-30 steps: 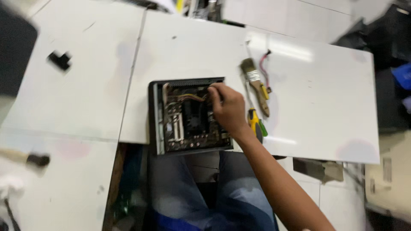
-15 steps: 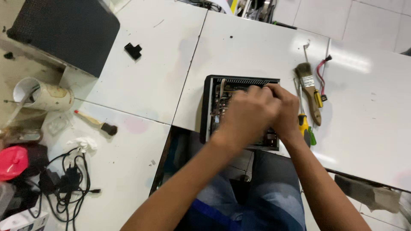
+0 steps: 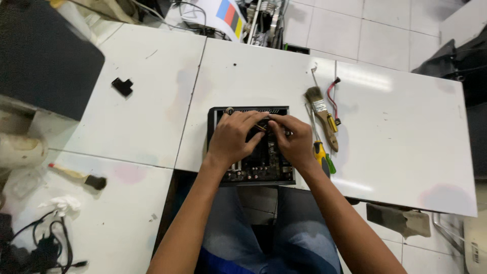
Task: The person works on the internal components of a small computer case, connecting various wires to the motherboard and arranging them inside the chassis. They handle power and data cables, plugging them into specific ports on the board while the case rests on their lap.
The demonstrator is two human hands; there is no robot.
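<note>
A small open black computer case (image 3: pixel 218 115) with a circuit board (image 3: pixel 258 170) inside lies at the near edge of a white table (image 3: pixel 395 142). My left hand (image 3: pixel 232 138) and my right hand (image 3: pixel 293 139) are both over the board. Their fingertips meet near the top middle around a small yellowish part or cable (image 3: pixel 262 126). Which hand pinches it I cannot tell; much of the board is hidden under the hands.
Right of the case lie a paintbrush (image 3: pixel 322 115), a yellow-and-green screwdriver (image 3: pixel 320 152) and a red wire (image 3: pixel 331 99). A small black piece (image 3: pixel 122 86) and a large black box (image 3: pixel 43 56) are at left. A second brush (image 3: pixel 78 175), white cloth (image 3: pixel 63 204) and cables (image 3: pixel 43 248) lie on the lower-left table.
The view has shifted, bringing the case more to centre. My left hand came in to join the right one over the board, and both have settled with fingertips together.
</note>
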